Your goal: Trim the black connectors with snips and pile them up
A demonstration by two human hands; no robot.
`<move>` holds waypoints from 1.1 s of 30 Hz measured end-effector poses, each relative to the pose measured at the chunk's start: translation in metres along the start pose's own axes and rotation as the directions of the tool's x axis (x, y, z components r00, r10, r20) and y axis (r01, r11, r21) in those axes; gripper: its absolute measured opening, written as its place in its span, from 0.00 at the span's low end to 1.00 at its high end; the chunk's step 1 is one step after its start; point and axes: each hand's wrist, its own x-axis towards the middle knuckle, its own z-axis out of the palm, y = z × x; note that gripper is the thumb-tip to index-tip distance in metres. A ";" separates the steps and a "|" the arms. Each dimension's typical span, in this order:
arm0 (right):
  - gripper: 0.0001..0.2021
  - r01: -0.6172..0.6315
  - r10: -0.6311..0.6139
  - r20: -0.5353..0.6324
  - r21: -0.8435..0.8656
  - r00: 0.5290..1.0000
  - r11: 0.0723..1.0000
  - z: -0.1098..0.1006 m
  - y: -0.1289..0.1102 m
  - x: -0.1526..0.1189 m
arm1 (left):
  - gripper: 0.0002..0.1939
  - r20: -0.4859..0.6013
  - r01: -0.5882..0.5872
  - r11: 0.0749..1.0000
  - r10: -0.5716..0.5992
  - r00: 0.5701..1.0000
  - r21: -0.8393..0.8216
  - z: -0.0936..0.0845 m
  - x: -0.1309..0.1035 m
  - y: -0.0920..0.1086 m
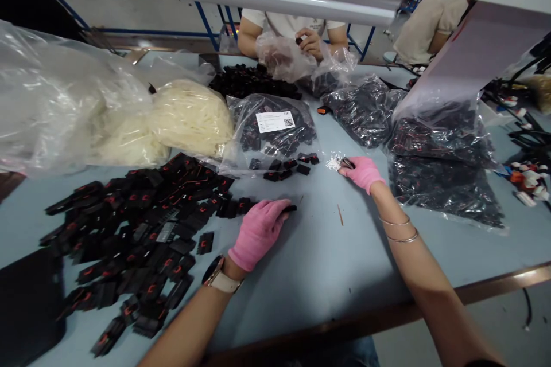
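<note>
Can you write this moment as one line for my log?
left hand: holding black piece | right hand: holding dark object beside white bits | nearby: loose black parts, labelled plastic bag

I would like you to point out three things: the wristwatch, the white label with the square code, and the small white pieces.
wristwatch (224, 281): head view, on its pale strap
white label (271, 121): head view, its middle
small white pieces (333, 161): head view, middle of the pile

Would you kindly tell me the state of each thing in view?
Left hand: gloved, holding a black part
Right hand: gloved, holding a dark item
Black connectors: loose, heaped
White bits: loose, clustered
Labelled bag: filled, label up
Right-side bags: filled, overlapping
Cream-coloured pieces: bagged
Watch: strapped on
</note>
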 end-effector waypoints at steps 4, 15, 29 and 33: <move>0.11 0.028 -0.028 0.034 0.002 0.999 1.000 0.003 0.000 0.000 | 0.10 -0.004 -0.005 1.000 0.005 1.000 -0.001 0.001 -0.001 -0.001; 0.10 0.028 -0.027 -0.015 0.098 1.000 0.995 -0.013 0.021 0.004 | 0.09 -0.004 -0.010 1.000 0.010 1.000 -0.005 0.001 -0.002 -0.002; 0.12 0.122 -0.107 0.088 -0.184 0.990 0.975 -0.010 -0.003 -0.004 | 0.08 -0.004 -0.010 1.000 0.010 1.000 -0.014 0.000 -0.001 -0.001; 0.12 0.118 -0.102 0.087 -0.207 0.991 0.971 -0.007 -0.010 -0.006 | 0.09 0.002 -0.001 1.000 0.001 1.000 -0.015 0.001 -0.001 -0.001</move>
